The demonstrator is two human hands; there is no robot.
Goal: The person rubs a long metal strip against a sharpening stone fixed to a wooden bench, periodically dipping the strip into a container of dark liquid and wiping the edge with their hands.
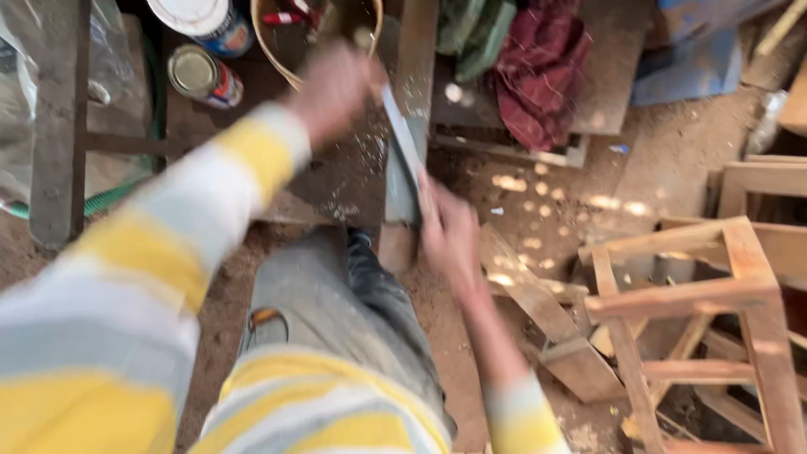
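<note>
**Wooden plank worked with a long flat tool, much of it lost to blur**

Motion blur is spread over both hands and the tool, so fine detail cannot be read. The left hand (332,84) is seen at the far end of a long, flat, grey tool (402,139); it appears closed around that end, but the fingers cannot be made out singly. The right hand (450,235) is seen at the near end of the same tool, and whether it is clenched on the tool or only pressed against it cannot be told. What kind of tool it is cannot be settled from the picture.

The tool is laid slantwise between the two hands, over an upright-running wooden plank (412,101) whose lower end is hidden behind the right hand and a grey trouser leg (336,303). Both arms are covered by yellow, white and grey striped sleeves, cut off at the lower edge.

A round basket (286,59) is partly hidden behind the left hand. Two tins (206,76) are seen to its left, the upper one cut off by the frame. A dark red cloth (538,76) is lying well to the right of the plank, and an unfinished wooden stool frame (689,311) is standing on the sawdust-covered floor (672,151), well apart from the hands.
</note>
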